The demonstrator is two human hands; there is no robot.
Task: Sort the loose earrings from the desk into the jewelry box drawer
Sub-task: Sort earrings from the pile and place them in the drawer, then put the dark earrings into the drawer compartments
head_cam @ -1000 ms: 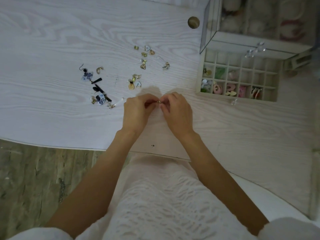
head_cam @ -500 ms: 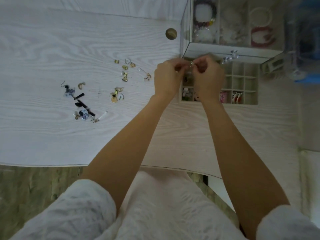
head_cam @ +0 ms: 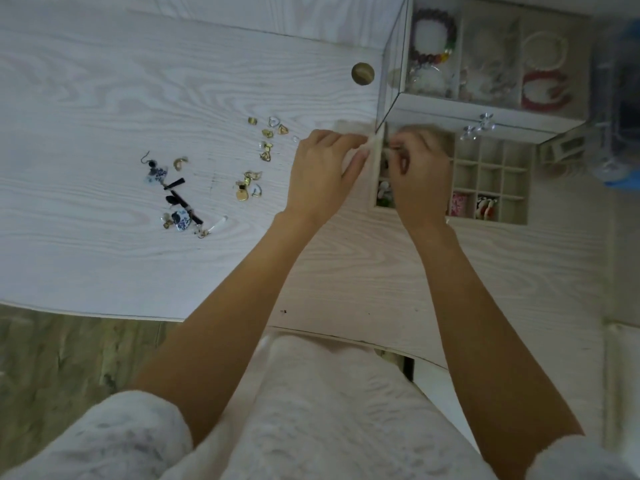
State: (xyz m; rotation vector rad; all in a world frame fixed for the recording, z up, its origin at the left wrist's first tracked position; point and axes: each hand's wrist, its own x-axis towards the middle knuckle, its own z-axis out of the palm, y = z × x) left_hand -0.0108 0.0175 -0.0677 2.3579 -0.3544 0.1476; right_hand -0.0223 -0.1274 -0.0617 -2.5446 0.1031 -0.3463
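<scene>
The jewelry box point(head_cam: 450, 114) stands at the back right of the white desk, its gridded drawer point(head_cam: 491, 220) pulled out toward me. My right hand point(head_cam: 420, 178) hovers over the drawer's left column, fingertips pinched on a tiny earring that I can barely make out. My left hand point(head_cam: 320, 171) is beside it, its blurred fingertips at the drawer's left wall. Loose earrings lie on the desk to the left: small gold ones point(head_cam: 266, 142), a gold group point(head_cam: 246, 188), and blue-white and black ones point(head_cam: 173, 199).
The box's glass-topped upper tray holds bracelets point(head_cam: 433, 39). A round cable hole point(head_cam: 362, 73) sits just left of the box. A clear and blue container point(head_cam: 620, 133) stands at the far right. The desk's front edge point(head_cam: 104, 315) curves near my lap.
Both hands carried the small earring from the desk's near middle up and right to the drawer. They have now drawn slightly apart, with the right one over the left column.
</scene>
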